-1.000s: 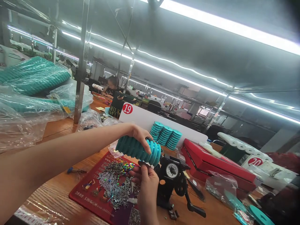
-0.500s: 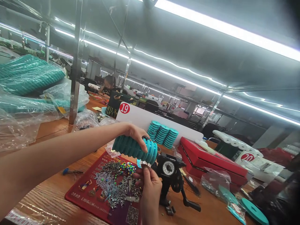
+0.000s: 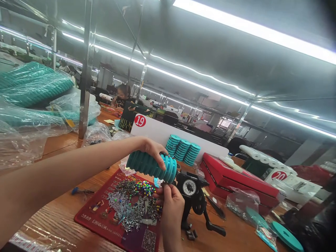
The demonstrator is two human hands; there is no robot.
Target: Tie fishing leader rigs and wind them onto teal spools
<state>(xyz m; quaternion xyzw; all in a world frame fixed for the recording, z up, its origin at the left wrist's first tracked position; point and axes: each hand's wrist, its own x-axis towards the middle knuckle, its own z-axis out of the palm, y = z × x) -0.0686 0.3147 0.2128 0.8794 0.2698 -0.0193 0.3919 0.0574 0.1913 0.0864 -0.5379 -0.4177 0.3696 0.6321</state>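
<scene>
A row of teal line spools [image 3: 147, 167] lies sideways beside a black winding machine [image 3: 189, 189] with a dial and a crank. Over the top of that row my left hand [image 3: 155, 151] is wrapped, thumb on the ridges near the right end. Just below the right end, my right hand [image 3: 172, 203] has its thumb and index finger pinched together. What sits in this pinch is too small to make out. Metal swivels [image 3: 135, 217], clear sleeves and coloured beads [image 3: 145, 188] are heaped on a red mat [image 3: 91, 213] to the left.
Three stacks of teal spools [image 3: 182, 150] stand behind, against a white divider [image 3: 157, 131]. A red box [image 3: 236, 178] is at the right, with a loose teal disc [image 3: 286, 236] nearer. Plastic-wrapped spools [image 3: 34, 84] and a metal post [image 3: 85, 77] occupy the left. Another person sits farther back.
My right hand has shifted slightly up and to the right, closer under the end of the spools. My left hand keeps its grip in the same place.
</scene>
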